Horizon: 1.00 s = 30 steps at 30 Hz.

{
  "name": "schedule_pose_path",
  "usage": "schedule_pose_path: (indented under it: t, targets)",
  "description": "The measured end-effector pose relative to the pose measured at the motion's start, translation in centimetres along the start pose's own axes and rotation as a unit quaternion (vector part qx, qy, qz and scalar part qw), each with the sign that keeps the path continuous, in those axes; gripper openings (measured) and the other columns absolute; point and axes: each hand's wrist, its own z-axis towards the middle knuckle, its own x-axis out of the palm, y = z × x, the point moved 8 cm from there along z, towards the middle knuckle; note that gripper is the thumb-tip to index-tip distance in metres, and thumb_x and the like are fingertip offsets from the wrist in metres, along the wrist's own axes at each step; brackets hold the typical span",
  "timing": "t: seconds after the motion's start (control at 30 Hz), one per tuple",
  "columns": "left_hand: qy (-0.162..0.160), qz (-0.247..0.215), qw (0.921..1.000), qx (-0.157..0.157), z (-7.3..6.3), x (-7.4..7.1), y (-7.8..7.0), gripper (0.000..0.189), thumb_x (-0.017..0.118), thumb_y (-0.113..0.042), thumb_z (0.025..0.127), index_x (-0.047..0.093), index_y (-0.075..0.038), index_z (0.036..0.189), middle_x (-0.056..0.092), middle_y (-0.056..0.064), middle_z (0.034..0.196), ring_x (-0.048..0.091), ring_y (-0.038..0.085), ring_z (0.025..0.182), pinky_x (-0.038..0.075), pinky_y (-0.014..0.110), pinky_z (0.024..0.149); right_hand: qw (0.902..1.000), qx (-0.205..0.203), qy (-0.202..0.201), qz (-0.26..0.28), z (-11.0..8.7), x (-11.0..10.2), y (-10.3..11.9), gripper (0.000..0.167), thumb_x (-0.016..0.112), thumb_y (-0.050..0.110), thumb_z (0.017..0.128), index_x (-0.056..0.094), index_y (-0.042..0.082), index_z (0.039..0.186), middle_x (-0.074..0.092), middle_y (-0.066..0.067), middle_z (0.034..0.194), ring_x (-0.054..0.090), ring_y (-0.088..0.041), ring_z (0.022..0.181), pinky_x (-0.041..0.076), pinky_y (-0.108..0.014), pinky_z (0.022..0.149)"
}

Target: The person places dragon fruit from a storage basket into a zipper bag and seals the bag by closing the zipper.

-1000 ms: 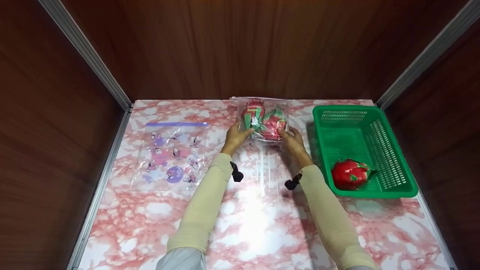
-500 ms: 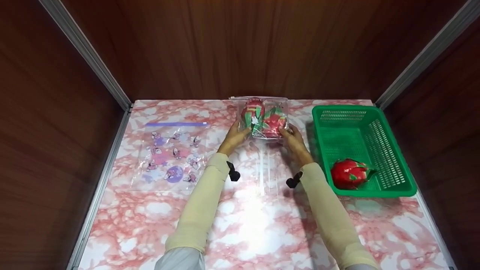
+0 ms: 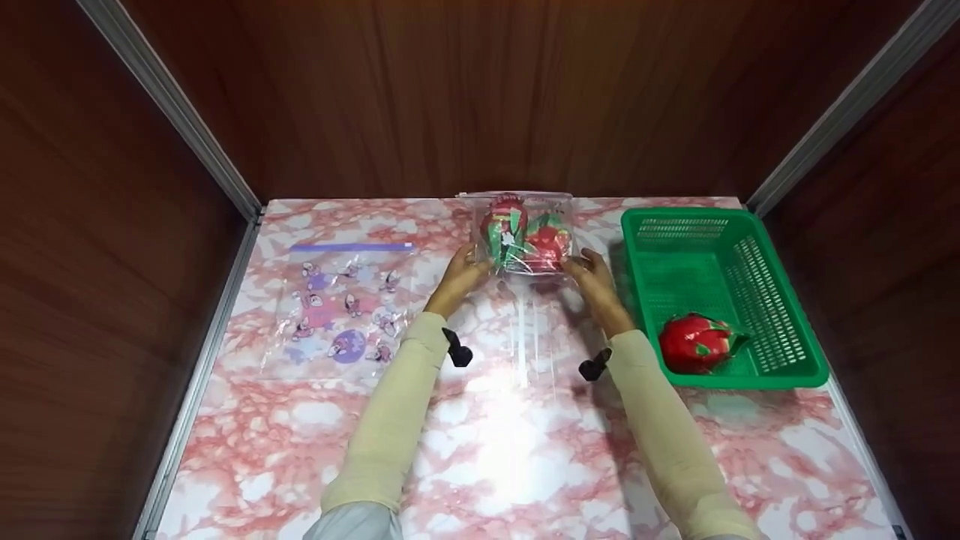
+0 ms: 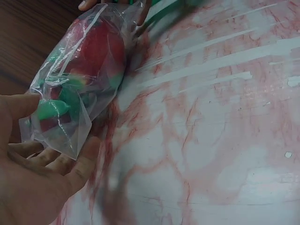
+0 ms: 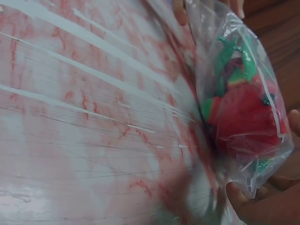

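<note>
A clear zip bag (image 3: 523, 266) with two red-and-green dragon fruits, one on the left (image 3: 504, 217) and one on the right (image 3: 549, 241), lies at the far side of the table, its zip edge toward the back wall. My left hand (image 3: 459, 279) is at the bag's near left corner, thumb and fingers spread apart around the plastic in the left wrist view. At the near right corner is my right hand (image 3: 594, 281), its thumb (image 5: 236, 196) beside the bag's tip and its fingers loosely parted.
A green basket (image 3: 631, 300) stands on the right with another dragon fruit (image 3: 694, 345) inside. On the left lies a flat printed zip bag (image 3: 349, 307) with a purple zip strip (image 3: 352, 247). Brown panels (image 3: 480, 97) wall the table's back and sides.
My left hand has drawn back a little to the left, and its thumb has come off the bag's front. The right thumb has slid toward the bag's edge. The bag has shifted slightly.
</note>
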Motion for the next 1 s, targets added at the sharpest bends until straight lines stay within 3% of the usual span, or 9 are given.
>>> schedule_pose_path:
  t: [0.17, 0.3, 0.4, 0.5, 0.6, 0.83, 1.0]
  targets:
    - [0.009, -0.008, 0.9998, -0.014, -0.8, -0.7, 0.1, 0.06, 0.055, -0.007, 0.104, 0.037, 0.002, 0.16, 0.05, 0.03, 0.156, 0.06, 0.041, 0.132, 0.045, 0.062, 0.118, 0.9999, -0.013, 0.003, -0.008, -0.4, -0.1, 0.1, 0.074, 0.066, 0.014, 0.103, 0.027, -0.007, 0.163, 0.037, -0.029, 0.165, 0.038, -0.038, 0.155, 0.034, -0.046, 0.131]
    - [0.006, -0.004, 0.9999, -0.011, -1.2, -1.5, -0.1, 0.056, 0.052, -0.002, 0.104, 0.039, 0.005, 0.157, 0.046, 0.03, 0.159, 0.052, 0.05, 0.141, 0.047, 0.065, 0.114, 0.9994, -0.02, -0.005, -0.029, -0.6, -0.3, 0.3, 0.073, 0.066, 0.011, 0.102, 0.03, -0.007, 0.162, 0.036, -0.029, 0.166, 0.037, -0.04, 0.155, 0.036, -0.047, 0.129]
    - [0.002, -0.001, 1.0, 0.003, -1.5, -2.0, -0.4, 0.05, 0.051, 0.003, 0.102, 0.046, 0.008, 0.152, 0.049, 0.032, 0.153, 0.056, 0.047, 0.136, 0.052, 0.062, 0.11, 0.9986, -0.033, -0.014, -0.039, -0.9, -0.4, 0.6, 0.072, 0.067, 0.01, 0.101, 0.032, -0.009, 0.16, 0.036, -0.03, 0.165, 0.039, -0.042, 0.153, 0.038, -0.049, 0.127]
    - [-0.008, 0.001, 0.9999, 0.011, -1.8, -2.5, -0.7, 0.045, 0.052, 0.004, 0.101, 0.053, 0.009, 0.146, 0.055, 0.031, 0.145, 0.065, 0.032, 0.118, 0.056, 0.059, 0.106, 0.9976, -0.05, -0.019, -0.043, -1.2, -0.4, 1.0, 0.069, 0.068, 0.008, 0.1, 0.035, -0.01, 0.158, 0.037, -0.03, 0.165, 0.039, -0.044, 0.152, 0.04, -0.05, 0.125]
    - [-0.017, -0.001, 0.9998, 0.011, -2.0, -2.9, -0.6, 0.039, 0.054, 0.005, 0.1, 0.059, 0.008, 0.139, 0.06, 0.027, 0.135, 0.065, 0.018, 0.101, 0.058, 0.057, 0.104, 0.9967, -0.06, -0.02, -0.051, -1.5, -0.3, 1.2, 0.065, 0.067, 0.008, 0.1, 0.038, -0.011, 0.155, 0.039, -0.03, 0.164, 0.04, -0.046, 0.151, 0.04, -0.052, 0.124]
    - [-0.019, 0.005, 0.9997, 0.013, -2.6, -3.4, -0.8, 0.031, 0.057, 0.002, 0.102, 0.064, 0.005, 0.131, 0.063, 0.021, 0.128, 0.065, 0.035, 0.115, 0.056, 0.061, 0.107, 0.9945, -0.074, -0.039, -0.063, -2.2, -0.8, 1.7, 0.052, 0.065, 0.004, 0.099, 0.048, -0.011, 0.146, 0.046, -0.03, 0.154, 0.042, -0.044, 0.144, 0.042, -0.043, 0.114]
    - [-0.022, 0.034, 0.9991, 0.015, -3.1, -3.6, -1.1, 0.032, 0.056, 0.0, 0.102, 0.063, 0.008, 0.133, 0.065, 0.018, 0.124, 0.067, 0.024, 0.103, 0.057, 0.063, 0.105, 0.9916, -0.092, -0.074, -0.054, -2.9, -1.3, 2.1, 0.04, 0.062, 0.0, 0.099, 0.057, -0.01, 0.137, 0.057, -0.03, 0.143, 0.054, -0.037, 0.129, 0.049, -0.022, 0.092]
